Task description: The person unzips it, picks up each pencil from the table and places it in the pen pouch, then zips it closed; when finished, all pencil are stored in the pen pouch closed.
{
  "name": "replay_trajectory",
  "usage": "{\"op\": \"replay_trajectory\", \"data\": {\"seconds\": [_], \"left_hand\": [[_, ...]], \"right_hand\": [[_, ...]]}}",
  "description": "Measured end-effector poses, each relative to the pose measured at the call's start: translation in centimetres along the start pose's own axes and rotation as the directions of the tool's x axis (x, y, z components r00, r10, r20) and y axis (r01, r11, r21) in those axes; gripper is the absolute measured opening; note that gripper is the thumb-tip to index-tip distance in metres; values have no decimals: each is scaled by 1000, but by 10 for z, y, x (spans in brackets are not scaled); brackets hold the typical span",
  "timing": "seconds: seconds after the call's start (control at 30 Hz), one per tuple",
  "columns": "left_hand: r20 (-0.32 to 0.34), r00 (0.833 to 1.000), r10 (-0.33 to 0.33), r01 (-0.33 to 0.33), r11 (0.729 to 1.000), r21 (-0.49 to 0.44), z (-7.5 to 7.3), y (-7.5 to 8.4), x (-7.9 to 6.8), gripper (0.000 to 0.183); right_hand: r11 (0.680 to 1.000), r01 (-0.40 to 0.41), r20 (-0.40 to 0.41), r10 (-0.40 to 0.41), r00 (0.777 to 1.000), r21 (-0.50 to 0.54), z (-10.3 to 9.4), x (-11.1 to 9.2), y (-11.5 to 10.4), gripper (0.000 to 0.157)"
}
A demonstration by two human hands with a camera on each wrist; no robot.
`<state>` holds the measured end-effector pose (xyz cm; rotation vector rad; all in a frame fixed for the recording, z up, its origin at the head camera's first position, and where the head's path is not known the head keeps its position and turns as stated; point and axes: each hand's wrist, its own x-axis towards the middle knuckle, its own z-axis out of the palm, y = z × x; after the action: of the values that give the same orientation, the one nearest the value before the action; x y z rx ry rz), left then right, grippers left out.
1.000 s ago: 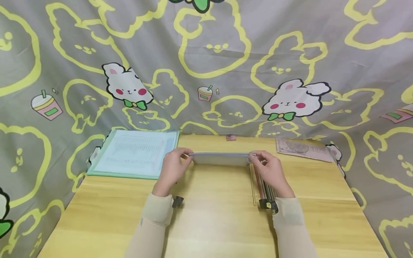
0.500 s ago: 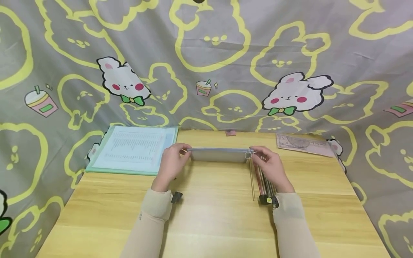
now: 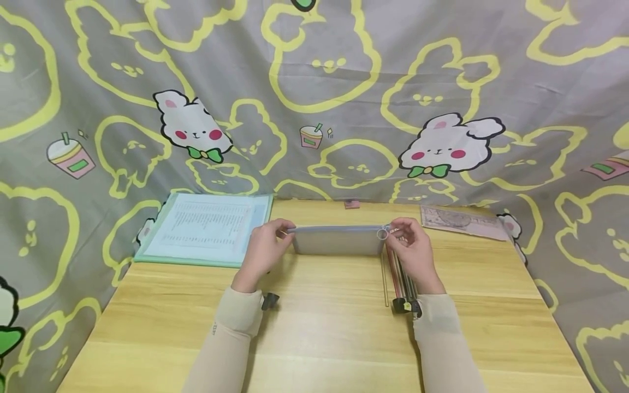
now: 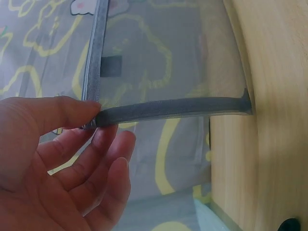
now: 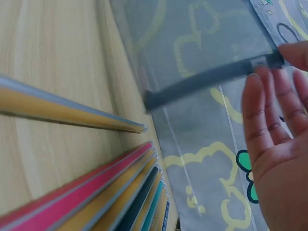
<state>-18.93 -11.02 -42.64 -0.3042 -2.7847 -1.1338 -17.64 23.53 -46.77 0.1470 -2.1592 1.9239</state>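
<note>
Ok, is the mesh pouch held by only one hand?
No, in the head view the left hand pinches one top corner of the mesh pouch and the right hand pinches the other.

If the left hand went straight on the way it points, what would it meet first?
Most likely the grey pouch, whose corner the left hand pinches; beyond that, perhaps the patterned curtain, though depth is unclear.
</note>
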Motion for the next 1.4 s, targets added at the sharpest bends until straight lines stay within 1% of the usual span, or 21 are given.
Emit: {"op": "replay_trajectory", "data": {"seconds": [0.07,0.13,0.27,0.43,0.6,0.8,0.9,1.03,1.13,1.2,1.33,1.4], "left_hand": [[1,1000,-3,3,1000,-9,1,0,-1,17],[3,1000,-8,8,1000,-21,1,0,-1,17],[1,1000,-26,26,998,-65,3,-2,0,20],[0,999,-42,42,988,-149,10,-9,1,26],[-1,998,-61,59,975,-214,18,-15,2,28],[-6,996,-89,83,948,-306,22,-19,3,27],[-15,996,-91,82,945,-317,22,-21,4,24],[-20,998,-63,54,949,-311,21,-21,6,19],[-9,998,-59,53,944,-325,20,-24,5,18],[2,999,-53,51,945,-323,17,-25,3,18],[26,999,-31,37,952,-304,10,-24,0,19],[34,999,-16,25,957,-290,8,-22,0,23]], "right_hand": [[999,14,-13,-14,1000,33,1,0,1,36],[999,25,-18,-24,1000,36,2,0,2,36],[1000,16,-8,-16,1000,-24,2,0,3,37],[996,-26,-7,25,1000,-83,1,-2,4,40],[991,-63,-19,61,998,-119,-1,-3,4,43],[989,-71,-32,67,997,-131,-2,-3,4,43],[989,-60,-29,56,998,-133,-2,-1,4,43],[991,-46,-36,42,998,-123,-4,0,3,43],[991,-55,-35,51,998,-119,-3,-1,2,42],[991,-63,-30,59,998,-116,-1,-1,2,42],[992,-66,-22,64,998,-109,-1,0,2,44],[993,-63,-24,61,998,-103,-1,0,1,44]]}}
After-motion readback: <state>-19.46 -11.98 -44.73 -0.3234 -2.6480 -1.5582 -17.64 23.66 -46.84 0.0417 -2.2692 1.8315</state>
